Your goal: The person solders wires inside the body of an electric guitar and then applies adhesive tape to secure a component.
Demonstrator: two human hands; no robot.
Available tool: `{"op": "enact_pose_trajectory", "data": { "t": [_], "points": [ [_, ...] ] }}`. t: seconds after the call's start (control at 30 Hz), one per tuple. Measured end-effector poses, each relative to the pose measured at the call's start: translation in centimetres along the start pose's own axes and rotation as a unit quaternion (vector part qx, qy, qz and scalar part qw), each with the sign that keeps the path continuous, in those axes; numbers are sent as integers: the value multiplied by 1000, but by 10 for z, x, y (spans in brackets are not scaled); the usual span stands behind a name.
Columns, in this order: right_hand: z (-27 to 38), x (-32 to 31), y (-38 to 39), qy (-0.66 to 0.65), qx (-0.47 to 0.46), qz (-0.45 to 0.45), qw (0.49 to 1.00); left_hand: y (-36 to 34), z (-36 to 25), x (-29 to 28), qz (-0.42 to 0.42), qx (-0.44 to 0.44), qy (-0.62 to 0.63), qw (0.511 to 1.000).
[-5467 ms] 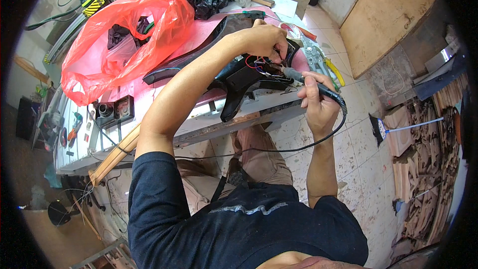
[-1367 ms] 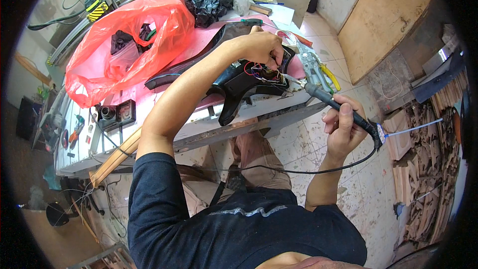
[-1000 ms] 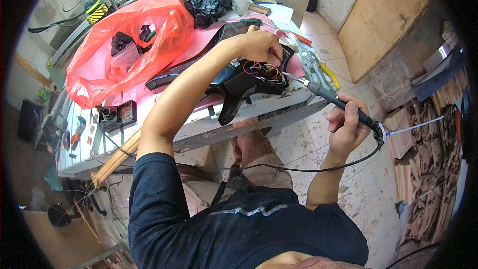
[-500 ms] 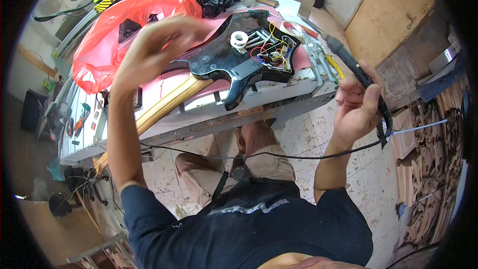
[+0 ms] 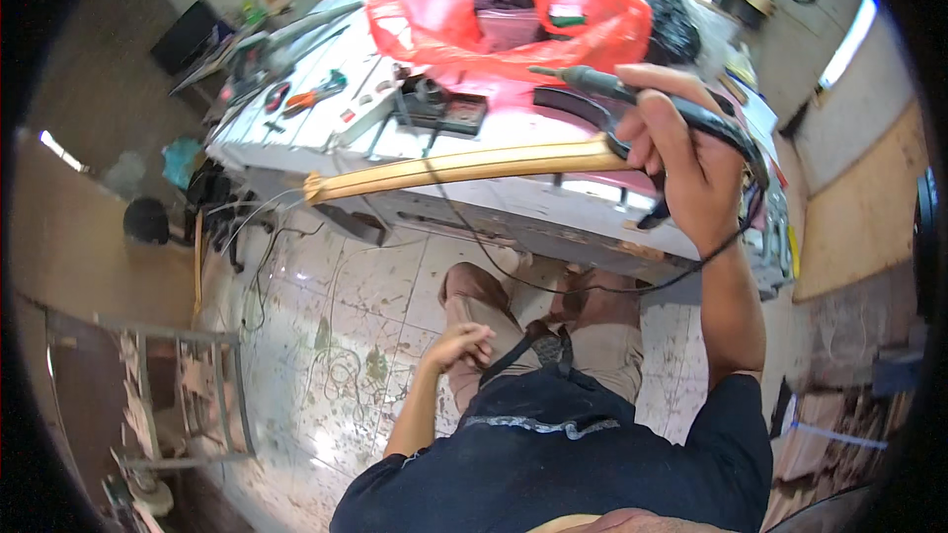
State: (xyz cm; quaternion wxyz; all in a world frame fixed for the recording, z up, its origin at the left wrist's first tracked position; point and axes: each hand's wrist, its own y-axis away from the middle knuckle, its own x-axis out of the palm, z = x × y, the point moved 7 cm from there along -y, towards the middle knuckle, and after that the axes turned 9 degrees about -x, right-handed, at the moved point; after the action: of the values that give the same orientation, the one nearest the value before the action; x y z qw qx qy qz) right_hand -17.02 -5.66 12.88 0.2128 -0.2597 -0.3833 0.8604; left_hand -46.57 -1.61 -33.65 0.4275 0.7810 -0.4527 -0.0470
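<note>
My right hand (image 5: 686, 153) grips a soldering iron (image 5: 597, 84) above the bench, its tip pointing left and its black cord looping below my wrist. Behind and beneath that hand lies an electric guitar, its pale wooden neck (image 5: 464, 166) stretching left along the bench's front edge. Of its black body (image 5: 573, 102) only parts show, since my hand and forearm cover the rest. Low over my lap, my left hand (image 5: 459, 345) is apart from the bench, fingers loosely bent, with nothing visible in it.
A red plastic bag (image 5: 410, 10) stands at the back of the bench, a black bag (image 5: 671, 25) beside it. Left of the neck's heel lie a dark box (image 5: 459, 114), a white power strip (image 5: 365, 109) and an orange-handled tool (image 5: 314, 96). The iron's cord (image 5: 494, 252) hangs before the bench.
My view has turned left. My left hand has dropped from over the bench to my lap. The soldering iron, still in my right hand, now hangs over the guitar instead of right of it.
</note>
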Motion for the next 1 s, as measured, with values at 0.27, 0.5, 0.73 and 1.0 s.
{"op": "enact_pose_trajectory", "data": {
  "t": [0.27, 0.5, 0.73, 1.0],
  "points": [
    [-54, 115, -71, -10, 52, 85, 995, -31, 21, -1, -80, -1, -4, 997],
    [-140, 143, -77, -55, 143, 32, 988, -32, 21, -5, -84, 23, -6, 996],
    [-197, 174, -77, -98, 192, 17, 976, -36, 21, -4, -101, 4, -12, 995],
    [-231, 234, -62, -133, 277, 235, 922, -41, 21, -11, -92, -23, -19, 995]
  ]
}}
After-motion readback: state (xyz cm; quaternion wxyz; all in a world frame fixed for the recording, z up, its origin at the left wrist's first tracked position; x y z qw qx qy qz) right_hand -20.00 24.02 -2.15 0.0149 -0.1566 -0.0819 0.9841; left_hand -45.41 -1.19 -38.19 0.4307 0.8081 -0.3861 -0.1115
